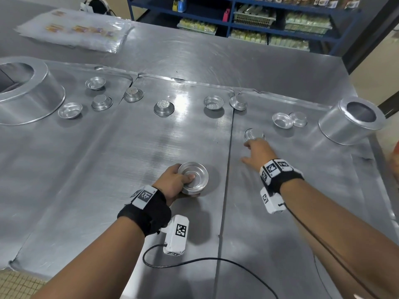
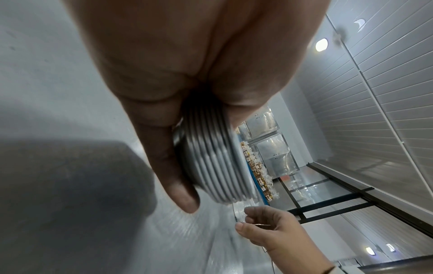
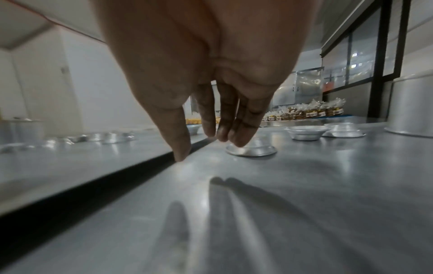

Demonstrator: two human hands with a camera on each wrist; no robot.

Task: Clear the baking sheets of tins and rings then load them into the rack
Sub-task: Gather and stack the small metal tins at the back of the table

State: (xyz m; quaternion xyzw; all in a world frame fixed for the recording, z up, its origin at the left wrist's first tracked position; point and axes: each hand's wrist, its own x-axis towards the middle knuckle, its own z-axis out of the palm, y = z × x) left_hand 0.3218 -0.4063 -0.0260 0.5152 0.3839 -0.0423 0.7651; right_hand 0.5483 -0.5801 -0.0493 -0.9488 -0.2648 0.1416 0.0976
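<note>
My left hand (image 1: 183, 180) grips a nested stack of small aluminium tins (image 1: 195, 179), thumb inside the top one; the left wrist view shows the stack's rims (image 2: 218, 163) edge-on between thumb and fingers. My right hand (image 1: 255, 149) is open, its straight fingers reaching an upside-down small tin (image 1: 254, 133) on the right baking sheet (image 1: 280, 190); in the right wrist view the fingertips (image 3: 236, 140) sit at that tin (image 3: 251, 149). Several more small tins lie scattered on the sheets, such as one (image 1: 212, 102) on the middle sheet (image 1: 129, 158).
A large round cake tin (image 1: 26, 89) stands at the far left and a smaller one (image 1: 352, 121) at the far right. Two small tins (image 1: 289, 119) sit beside it. A plastic-wrapped stack (image 1: 75, 29) lies on the table behind. Blue shelves (image 1: 259, 20) hold packaged goods.
</note>
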